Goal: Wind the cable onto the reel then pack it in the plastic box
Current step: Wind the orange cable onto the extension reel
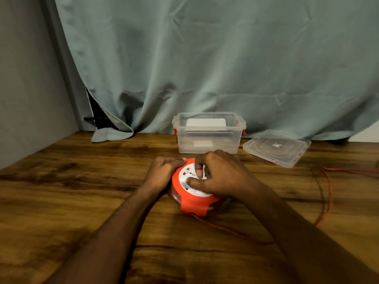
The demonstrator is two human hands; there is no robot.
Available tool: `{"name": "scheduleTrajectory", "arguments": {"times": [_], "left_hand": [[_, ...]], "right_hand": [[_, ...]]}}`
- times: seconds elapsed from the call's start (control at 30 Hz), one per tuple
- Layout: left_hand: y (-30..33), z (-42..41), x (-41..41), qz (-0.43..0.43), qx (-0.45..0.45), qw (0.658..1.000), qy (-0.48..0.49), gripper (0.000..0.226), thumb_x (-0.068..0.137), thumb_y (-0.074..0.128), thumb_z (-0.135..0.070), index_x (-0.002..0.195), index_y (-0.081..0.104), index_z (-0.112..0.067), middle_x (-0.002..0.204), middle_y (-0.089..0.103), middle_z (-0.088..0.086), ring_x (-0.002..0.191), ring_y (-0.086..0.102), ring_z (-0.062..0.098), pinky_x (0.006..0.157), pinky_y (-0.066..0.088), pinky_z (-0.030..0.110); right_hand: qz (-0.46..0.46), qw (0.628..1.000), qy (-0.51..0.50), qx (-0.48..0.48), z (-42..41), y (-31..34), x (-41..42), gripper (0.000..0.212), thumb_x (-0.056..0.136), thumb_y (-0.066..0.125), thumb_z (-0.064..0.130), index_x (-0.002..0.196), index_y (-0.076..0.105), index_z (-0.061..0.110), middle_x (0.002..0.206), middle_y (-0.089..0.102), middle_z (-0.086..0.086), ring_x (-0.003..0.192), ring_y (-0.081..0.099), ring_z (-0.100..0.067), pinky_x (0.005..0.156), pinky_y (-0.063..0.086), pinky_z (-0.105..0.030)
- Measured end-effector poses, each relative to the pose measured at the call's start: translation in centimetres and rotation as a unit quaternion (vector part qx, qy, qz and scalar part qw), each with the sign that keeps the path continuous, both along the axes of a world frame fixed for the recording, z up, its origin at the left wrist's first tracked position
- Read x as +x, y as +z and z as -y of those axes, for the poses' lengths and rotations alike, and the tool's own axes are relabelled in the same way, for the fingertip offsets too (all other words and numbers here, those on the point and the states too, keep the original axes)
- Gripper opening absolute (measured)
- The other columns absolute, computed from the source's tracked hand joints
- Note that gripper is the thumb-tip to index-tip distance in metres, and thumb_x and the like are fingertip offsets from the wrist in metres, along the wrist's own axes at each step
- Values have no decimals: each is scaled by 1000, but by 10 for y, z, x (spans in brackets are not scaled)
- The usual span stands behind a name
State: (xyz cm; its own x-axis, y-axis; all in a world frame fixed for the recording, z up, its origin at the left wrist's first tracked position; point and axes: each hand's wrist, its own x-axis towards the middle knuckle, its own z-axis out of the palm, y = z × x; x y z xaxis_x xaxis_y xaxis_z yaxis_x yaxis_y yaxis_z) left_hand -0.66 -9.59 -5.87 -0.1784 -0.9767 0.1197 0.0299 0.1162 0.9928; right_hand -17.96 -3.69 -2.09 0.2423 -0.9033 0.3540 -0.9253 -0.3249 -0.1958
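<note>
An orange cable reel point(191, 198) with a white centre disc lies flat on the wooden table point(61, 191). My left hand point(162, 174) grips its left rim. My right hand point(221, 175) rests on top, fingers pinching the white disc. A thin orange cable point(328, 193) leaves the reel's near edge, loops out to the right and runs off the right side. The clear plastic box point(208, 133) stands open just behind the reel. Its clear lid point(276, 147) lies flat to the box's right.
A grey-green curtain point(205, 58) hangs behind the table and touches its back edge. A grey wall point(24, 89) closes off the left side. Something white shows through the box's walls.
</note>
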Motion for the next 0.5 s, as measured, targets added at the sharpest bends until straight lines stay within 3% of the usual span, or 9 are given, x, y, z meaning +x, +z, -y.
{"name": "scheduleTrajectory", "arguments": {"times": [0.13,0.23,0.33,0.43,0.5], "left_hand": [[1,-1,-1,2,-2,1000,1,42,97,66,-14,102,60,28,104,64,50,84,61,42,79,47,47],[1,-1,-1,3,-1,1000,1,45,97,66,-14,101,58,30,102,63,52,82,60,42,77,46,47],[-1,1,-1,5,0,1000,2,43,97,67,-15,100,61,27,101,67,47,81,63,42,78,49,47],[-3,3,0,16,2,1000,2,37,97,67,-17,97,68,20,95,73,38,80,68,42,78,53,46],[-4,4,-1,8,-1,1000,4,38,97,67,-16,96,67,22,95,71,42,78,66,42,76,51,46]], "right_hand": [[44,999,14,6,-4,6,-11,23,81,74,48,97,60,38,73,60,15,70,55,-4,56,36,-25],[38,998,36,45,-5,12,-24,48,75,75,26,114,56,46,101,66,20,71,53,3,55,37,-20],[35,992,58,104,-4,14,-30,62,71,76,20,123,54,47,120,65,22,72,52,14,54,36,-17],[40,989,71,122,-3,13,-30,76,71,78,21,133,45,50,123,62,25,85,54,10,58,40,-21],[53,988,74,121,-3,13,-30,80,69,80,23,132,39,52,123,63,26,95,57,2,60,43,-23]]}}
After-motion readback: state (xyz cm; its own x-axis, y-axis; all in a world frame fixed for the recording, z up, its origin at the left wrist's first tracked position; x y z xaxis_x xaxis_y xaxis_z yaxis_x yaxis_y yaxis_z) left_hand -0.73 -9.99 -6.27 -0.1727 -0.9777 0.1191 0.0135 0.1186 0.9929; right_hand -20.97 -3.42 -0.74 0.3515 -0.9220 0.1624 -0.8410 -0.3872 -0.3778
